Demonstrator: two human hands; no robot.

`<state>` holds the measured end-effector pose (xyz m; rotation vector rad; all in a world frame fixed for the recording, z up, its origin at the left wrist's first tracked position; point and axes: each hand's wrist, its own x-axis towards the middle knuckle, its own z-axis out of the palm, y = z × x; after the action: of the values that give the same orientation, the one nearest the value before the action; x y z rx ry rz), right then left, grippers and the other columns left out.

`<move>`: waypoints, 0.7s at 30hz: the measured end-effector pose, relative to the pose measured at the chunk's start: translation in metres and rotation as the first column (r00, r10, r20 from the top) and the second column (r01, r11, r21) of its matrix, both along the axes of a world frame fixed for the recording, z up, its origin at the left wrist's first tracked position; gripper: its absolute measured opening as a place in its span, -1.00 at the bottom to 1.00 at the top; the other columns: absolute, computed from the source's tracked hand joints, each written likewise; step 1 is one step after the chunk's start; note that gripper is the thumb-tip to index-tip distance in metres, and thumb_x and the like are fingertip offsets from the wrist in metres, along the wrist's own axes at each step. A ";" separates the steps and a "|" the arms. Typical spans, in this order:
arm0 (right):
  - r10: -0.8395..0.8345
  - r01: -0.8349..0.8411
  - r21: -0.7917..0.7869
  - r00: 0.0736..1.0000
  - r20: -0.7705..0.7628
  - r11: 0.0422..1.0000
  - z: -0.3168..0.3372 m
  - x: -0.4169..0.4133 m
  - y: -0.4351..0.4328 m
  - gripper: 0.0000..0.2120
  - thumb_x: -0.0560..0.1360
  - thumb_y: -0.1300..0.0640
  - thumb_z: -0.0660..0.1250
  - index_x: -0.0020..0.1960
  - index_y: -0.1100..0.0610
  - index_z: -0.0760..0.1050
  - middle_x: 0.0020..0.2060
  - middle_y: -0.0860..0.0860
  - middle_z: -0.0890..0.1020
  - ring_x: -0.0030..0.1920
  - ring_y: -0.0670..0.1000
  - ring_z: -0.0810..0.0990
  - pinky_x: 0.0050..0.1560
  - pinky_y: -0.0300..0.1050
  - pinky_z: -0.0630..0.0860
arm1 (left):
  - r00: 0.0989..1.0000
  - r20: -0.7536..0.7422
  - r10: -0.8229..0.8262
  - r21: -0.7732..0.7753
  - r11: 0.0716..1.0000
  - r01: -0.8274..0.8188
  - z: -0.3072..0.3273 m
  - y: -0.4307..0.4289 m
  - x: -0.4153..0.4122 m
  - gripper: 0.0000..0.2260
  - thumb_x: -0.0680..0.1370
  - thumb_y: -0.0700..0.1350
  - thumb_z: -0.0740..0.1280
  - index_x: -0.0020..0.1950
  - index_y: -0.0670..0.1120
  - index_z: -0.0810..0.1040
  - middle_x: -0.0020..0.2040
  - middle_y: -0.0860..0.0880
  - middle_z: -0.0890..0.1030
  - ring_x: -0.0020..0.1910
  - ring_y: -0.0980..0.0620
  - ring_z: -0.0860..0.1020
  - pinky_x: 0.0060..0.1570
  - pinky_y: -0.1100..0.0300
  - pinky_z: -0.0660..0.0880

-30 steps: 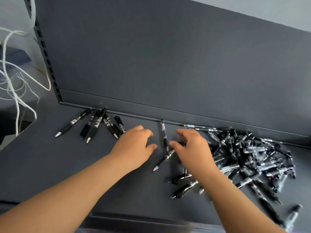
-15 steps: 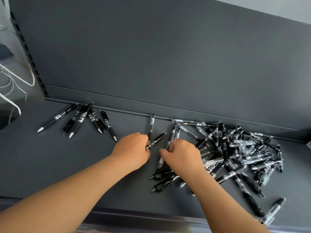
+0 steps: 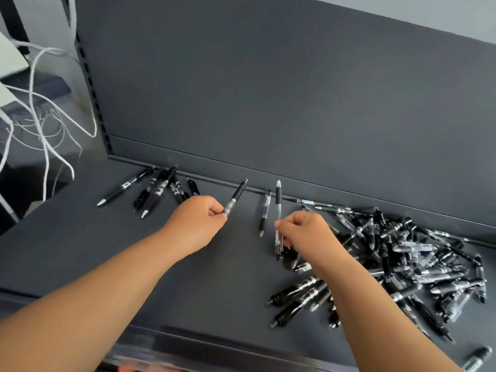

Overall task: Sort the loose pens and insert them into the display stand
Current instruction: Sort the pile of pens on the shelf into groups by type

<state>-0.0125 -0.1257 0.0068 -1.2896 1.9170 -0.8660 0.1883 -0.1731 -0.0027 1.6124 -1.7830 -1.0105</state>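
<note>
**On the dark grey shelf: one pen pinched in each hand**

Between the two hands, one loose black-and-clear pen (image 3: 264,213) lies flat on the dark grey metal shelf (image 3: 80,251), touching neither hand.

Left hand (image 3: 196,224): fingers curled, with thumb and forefinger pinching the silvery end of a black retractable pen with a clear front barrel (image 3: 236,196). The pen tilts up and away toward the dark grey back panel (image 3: 268,103).

Right hand (image 3: 306,232): fingers curled, pinching a slim clear-barrelled pen with a black rubber grip (image 3: 278,208), held near upright. Cannot tell whether a second barrel sits in the same grip.

Beyond and left of the left hand: a small group of all-black pens (image 3: 155,189), lying close together. Their barrels carry white label bands, with print too small to read.

Right of the right hand and under its forearm: a tangled heap of black and clear pens (image 3: 416,253).

Far left of the left hand: white cords (image 3: 43,116) hang beside the shelf.
</note>
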 end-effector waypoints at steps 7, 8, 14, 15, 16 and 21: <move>0.177 -0.176 -0.025 0.969 0.173 0.984 -0.003 0.063 -0.028 -0.91 0.49 0.15 0.35 -0.20 0.08 0.54 -0.43 -0.08 0.54 -0.43 -0.13 0.45 -0.32 -0.24 0.40 | 0.993 -0.078 0.083 0.032 0.996 -0.081 0.005 -0.007 0.045 -0.93 0.55 -0.11 0.31 -0.04 0.01 0.58 -0.19 0.10 0.55 -0.22 0.17 0.50 -0.27 0.29 0.38; 0.237 -0.238 -0.016 0.956 0.173 0.971 -0.002 0.098 -0.039 -0.92 0.49 0.15 0.35 -0.19 0.07 0.54 -0.43 -0.08 0.54 -0.43 -0.14 0.45 -0.33 -0.26 0.40 | 0.986 -0.096 0.140 0.028 0.990 -0.138 0.006 -0.007 0.077 -0.92 0.55 -0.11 0.30 -0.02 0.00 0.59 -0.20 0.09 0.54 -0.23 0.17 0.50 -0.26 0.27 0.39; 0.295 -0.274 -0.111 0.906 0.305 0.955 -0.004 0.100 -0.039 -0.91 0.52 0.23 0.32 -0.14 0.10 0.55 -0.37 -0.04 0.56 -0.32 -0.06 0.46 -0.26 -0.25 0.39 | 0.936 -0.317 0.151 0.194 0.977 -0.092 0.007 -0.013 0.082 -0.90 0.57 -0.13 0.31 -0.02 -0.01 0.62 -0.19 -0.01 0.59 -0.23 0.07 0.52 -0.23 0.27 0.52; 0.298 -0.274 -0.118 0.878 0.374 0.955 -0.004 0.102 -0.039 -0.90 0.53 0.26 0.29 -0.12 0.12 0.54 -0.34 -0.03 0.57 -0.32 -0.07 0.47 -0.27 -0.27 0.38 | 0.924 -0.353 0.149 0.232 0.970 -0.068 0.007 -0.016 0.085 -0.90 0.57 -0.14 0.31 -0.03 0.00 0.62 -0.20 -0.01 0.60 -0.23 0.06 0.53 -0.24 0.27 0.52; 0.301 -0.278 -0.119 0.840 0.451 0.953 -0.004 0.103 -0.039 -0.90 0.54 0.27 0.27 -0.09 0.14 0.54 -0.32 -0.02 0.58 -0.32 -0.09 0.48 -0.28 -0.27 0.37 | 0.905 -0.393 0.164 0.265 0.962 -0.059 0.007 -0.017 0.085 -0.89 0.57 -0.14 0.32 -0.05 0.02 0.63 -0.21 0.00 0.61 -0.24 0.06 0.55 -0.20 0.23 0.52; 0.283 -0.286 -0.099 0.725 0.628 0.953 0.000 0.102 -0.041 -0.88 0.57 0.27 0.23 -0.06 0.14 0.52 -0.30 -0.02 0.63 -0.33 -0.11 0.51 -0.33 -0.33 0.42 | 0.847 -0.498 0.188 0.329 0.944 -0.016 0.007 -0.017 0.081 -0.88 0.57 -0.18 0.30 0.00 -0.01 0.61 -0.27 0.04 0.64 -0.27 0.05 0.59 -0.07 0.09 0.52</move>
<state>0.0895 -0.1662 0.0069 -1.0586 1.1435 -0.9748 0.2689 -0.1901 0.0044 1.3978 -1.1944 -1.5666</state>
